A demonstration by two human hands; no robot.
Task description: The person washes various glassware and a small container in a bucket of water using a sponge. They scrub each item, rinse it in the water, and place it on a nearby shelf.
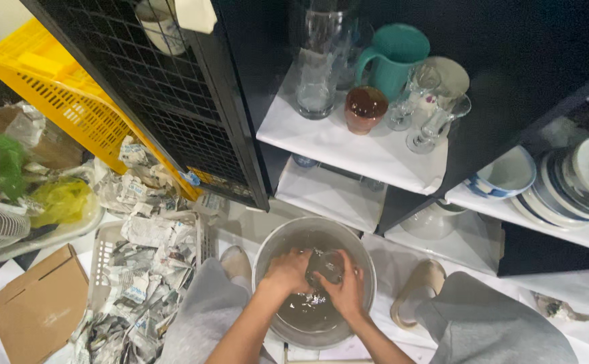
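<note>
Both my hands are down in a round metal basin (272,246) of water on the floor between my knees. A small clear glass (330,265) is held between them over the water. My left hand (286,271) grips its left side and my right hand (348,291) cups it from the right and below. Straight ahead an open black shelf (368,152) holds a tall clear glass jar (316,74), a teal mug (394,59), a brown cup (365,108) and stemmed glasses (436,121).
Stacked plates and bowls (564,182) fill the right shelf. A white basket of crumpled newspaper (139,269) lies to my left, with a cardboard piece (38,307), a yellow crate (58,94) and a black wire-mesh door (173,101). Slippers sit beside the basin.
</note>
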